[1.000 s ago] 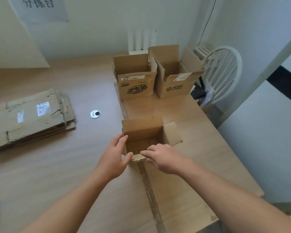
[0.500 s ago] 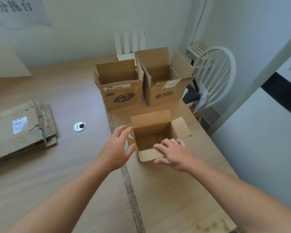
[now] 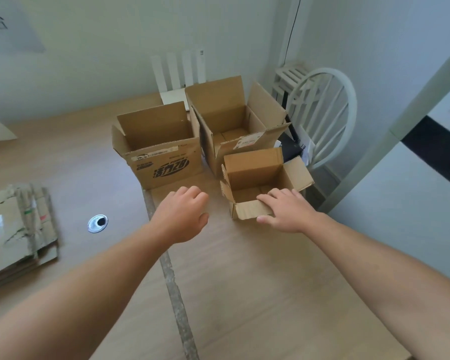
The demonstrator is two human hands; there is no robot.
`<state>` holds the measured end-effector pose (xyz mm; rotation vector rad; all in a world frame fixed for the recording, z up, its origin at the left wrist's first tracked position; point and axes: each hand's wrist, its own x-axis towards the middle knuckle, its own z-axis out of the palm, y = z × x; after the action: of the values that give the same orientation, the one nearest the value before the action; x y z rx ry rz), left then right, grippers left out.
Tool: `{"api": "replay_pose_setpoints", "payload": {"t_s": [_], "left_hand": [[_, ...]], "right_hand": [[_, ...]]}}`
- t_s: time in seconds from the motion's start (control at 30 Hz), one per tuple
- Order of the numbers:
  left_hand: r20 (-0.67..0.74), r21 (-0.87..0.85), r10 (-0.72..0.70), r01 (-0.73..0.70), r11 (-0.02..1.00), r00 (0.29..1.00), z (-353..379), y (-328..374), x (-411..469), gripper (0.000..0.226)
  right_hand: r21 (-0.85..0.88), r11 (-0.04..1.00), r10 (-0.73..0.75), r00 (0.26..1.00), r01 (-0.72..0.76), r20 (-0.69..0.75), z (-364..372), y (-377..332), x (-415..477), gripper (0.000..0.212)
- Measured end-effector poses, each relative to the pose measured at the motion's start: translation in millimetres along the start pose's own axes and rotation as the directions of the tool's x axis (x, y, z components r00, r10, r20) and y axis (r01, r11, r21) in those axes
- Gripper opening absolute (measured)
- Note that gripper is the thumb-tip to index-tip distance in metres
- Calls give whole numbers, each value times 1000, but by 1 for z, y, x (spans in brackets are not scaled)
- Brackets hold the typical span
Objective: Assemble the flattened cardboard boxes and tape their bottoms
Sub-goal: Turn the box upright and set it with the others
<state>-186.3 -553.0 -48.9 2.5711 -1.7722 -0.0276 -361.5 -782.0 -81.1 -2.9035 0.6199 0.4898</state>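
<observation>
- Since the earlier frames the small box (image 3: 252,170) has slid away and to the right across the table (image 3: 244,281), and the left hand (image 3: 182,216) has come off it.
- It now stands upright with its top open, just in front of the open box with a shipping label (image 3: 224,118) and near the table's right edge.
- On its near side, the right hand (image 3: 289,211) rests with straight fingers laid flat on the near flap (image 3: 250,210), which is folded outward. The thumb lies at the flap's lower edge.
- To the left of the small box and clear of it, the left hand hovers over the table with loosely curled fingers that hold nothing.
- Beside the labelled box, on its left, stands an open box with black print (image 3: 164,167).
- A stack of flattened boxes (image 3: 16,229) lies at the table's left edge, well apart from the hands.
- Between that stack and the left hand sits a round metal grommet (image 3: 97,223) in the tabletop.
- Beyond the table's right edge stands a white chair (image 3: 348,100).
</observation>
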Motion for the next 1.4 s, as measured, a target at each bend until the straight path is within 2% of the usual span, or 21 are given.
{"api": "replay_pose_setpoints", "payload": {"t_s": [0.3,0.5,0.6,0.73,0.9,1.07,1.23,1.4], "left_hand": [[63,48,16,-19,999,998,-4,-2,37,30],[89,25,12,-15,1000,996,4,3,41,37],[100,0,6,-6,1000,995,5,4,38,41],[79,-7,5,-5,1000,997,3,2,33,41],[72,-36,-29,31,999,997,-2,0,21,40],[59,-30,-51,53,998,997,-11,-6,-1,38],[64,-15,-129,130,991,990,-24,-21,-42,39],[24,80,-225,223,972,974,-39,-37,-107,38]], "right_hand": [[99,993,-57,998,57,-3,-27,25,21,44],[57,998,-18,999,21,-50,-38,25,33,39],[38,998,45,991,-41,-124,-37,22,39,39],[44,995,97,986,-92,-136,-33,20,40,40],[53,996,84,969,-73,-234,-28,15,27,52],[-34,998,-54,943,45,-328,-30,-20,5,42],[-109,989,-133,938,103,-321,-28,-77,-21,36],[-121,982,-180,928,147,-327,-36,-149,-45,36]]}}
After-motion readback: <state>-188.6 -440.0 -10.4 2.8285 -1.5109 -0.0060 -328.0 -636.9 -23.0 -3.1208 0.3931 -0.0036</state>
